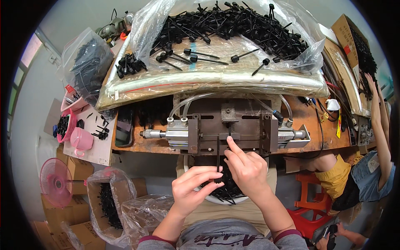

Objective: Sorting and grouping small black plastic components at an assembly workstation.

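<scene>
My left hand (pixel 193 185) is closed in a pinch on the knobbed lower end of a thin black rod (pixel 218 154). That rod stands upright in the picture, its far tip reaching the dark metal fixture (pixel 208 114). My right hand (pixel 248 168) has its index finger stretched out, the fingertip at a small block (pixel 236 136) in the fixture's middle. Its other fingers curl loosely, and I see nothing held in them. A short dark pin (pixel 229 128) shows just beyond that fingertip. Below my hands, a white tub (pixel 227 202) holds more black parts, partly hidden by my hands.
Silver cylinders (pixel 177 135) with clear hoses flank the fixture. Behind it, a plastic-lined box (pixel 216 79) is heaped with black knobbed rods. At left are a pink cup (pixel 82 139) and a pink fan (pixel 56 182). A co-worker's arm (pixel 377 112) reaches in at right, near a red stool (pixel 308 221).
</scene>
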`<state>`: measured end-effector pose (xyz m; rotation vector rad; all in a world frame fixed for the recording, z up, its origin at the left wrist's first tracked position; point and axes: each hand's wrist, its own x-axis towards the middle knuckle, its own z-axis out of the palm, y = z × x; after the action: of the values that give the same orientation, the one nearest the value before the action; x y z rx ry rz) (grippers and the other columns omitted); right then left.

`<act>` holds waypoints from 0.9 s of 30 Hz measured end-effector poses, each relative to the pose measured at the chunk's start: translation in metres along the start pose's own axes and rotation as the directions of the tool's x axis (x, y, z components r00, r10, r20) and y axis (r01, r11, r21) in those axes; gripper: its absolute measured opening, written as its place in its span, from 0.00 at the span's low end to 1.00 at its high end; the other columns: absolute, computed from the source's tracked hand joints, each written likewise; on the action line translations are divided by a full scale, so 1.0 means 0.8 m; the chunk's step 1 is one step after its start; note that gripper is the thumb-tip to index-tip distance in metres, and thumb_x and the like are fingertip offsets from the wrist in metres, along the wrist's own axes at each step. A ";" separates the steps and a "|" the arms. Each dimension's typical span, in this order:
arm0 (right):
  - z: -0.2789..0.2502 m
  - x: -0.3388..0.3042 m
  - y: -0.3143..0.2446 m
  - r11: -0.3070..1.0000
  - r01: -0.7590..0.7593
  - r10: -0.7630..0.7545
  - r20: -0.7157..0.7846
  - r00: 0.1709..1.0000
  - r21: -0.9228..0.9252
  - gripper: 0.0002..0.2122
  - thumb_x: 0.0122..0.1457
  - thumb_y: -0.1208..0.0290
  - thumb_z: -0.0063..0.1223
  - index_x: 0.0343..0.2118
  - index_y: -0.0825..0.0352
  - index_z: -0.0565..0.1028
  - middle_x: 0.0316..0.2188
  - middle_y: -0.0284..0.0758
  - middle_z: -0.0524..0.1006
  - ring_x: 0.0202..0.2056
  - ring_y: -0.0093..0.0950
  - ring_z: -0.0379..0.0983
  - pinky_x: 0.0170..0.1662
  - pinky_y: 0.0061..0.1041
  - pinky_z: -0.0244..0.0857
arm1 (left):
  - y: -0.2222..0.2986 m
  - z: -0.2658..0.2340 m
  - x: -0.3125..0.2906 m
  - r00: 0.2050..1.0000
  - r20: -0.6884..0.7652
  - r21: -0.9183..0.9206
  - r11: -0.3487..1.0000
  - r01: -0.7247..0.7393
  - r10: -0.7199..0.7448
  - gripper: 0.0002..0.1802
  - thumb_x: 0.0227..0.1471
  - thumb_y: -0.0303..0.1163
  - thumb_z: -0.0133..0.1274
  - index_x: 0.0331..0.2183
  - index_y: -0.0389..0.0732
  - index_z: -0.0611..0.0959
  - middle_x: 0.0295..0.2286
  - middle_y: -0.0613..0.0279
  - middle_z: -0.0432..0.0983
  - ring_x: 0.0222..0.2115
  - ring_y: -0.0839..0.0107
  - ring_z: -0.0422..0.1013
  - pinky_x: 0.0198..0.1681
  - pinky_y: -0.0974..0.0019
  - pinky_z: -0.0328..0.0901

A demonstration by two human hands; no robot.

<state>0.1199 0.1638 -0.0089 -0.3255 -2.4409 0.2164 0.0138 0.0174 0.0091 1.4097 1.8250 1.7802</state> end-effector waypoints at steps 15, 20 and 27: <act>-0.016 0.007 -0.007 0.994 -0.068 0.066 0.025 0.997 0.082 0.07 0.46 0.77 0.59 0.30 0.69 0.78 0.40 0.40 0.79 0.21 0.26 0.74 0.26 0.21 0.65 | -0.012 -0.006 -0.018 0.988 0.144 -0.286 0.953 0.096 -0.056 0.14 0.39 0.14 0.62 0.34 0.33 0.85 0.35 0.51 0.80 0.33 0.68 0.77 0.35 0.70 0.74; -0.023 -0.001 -0.014 0.876 -0.178 0.223 -0.049 0.974 0.448 0.08 0.46 0.80 0.62 0.31 0.70 0.78 0.34 0.40 0.80 0.29 0.32 0.78 0.31 0.25 0.71 | -0.014 -0.005 -0.023 0.983 0.174 -0.347 0.931 0.114 -0.056 0.13 0.37 0.16 0.64 0.31 0.33 0.85 0.34 0.51 0.81 0.31 0.65 0.79 0.35 0.68 0.75; -0.051 0.008 -0.013 0.789 -0.231 0.338 -0.088 0.937 0.569 0.07 0.48 0.84 0.59 0.32 0.72 0.78 0.31 0.41 0.80 0.32 0.31 0.79 0.31 0.23 0.72 | -0.007 -0.005 -0.019 0.982 0.185 -0.277 0.957 0.080 -0.028 0.13 0.36 0.18 0.65 0.31 0.33 0.85 0.32 0.51 0.81 0.32 0.63 0.79 0.36 0.67 0.75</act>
<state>0.1392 0.1583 0.0288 -0.4291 -2.0179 0.9623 0.0161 0.0050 -0.0013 1.3450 1.4376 1.7413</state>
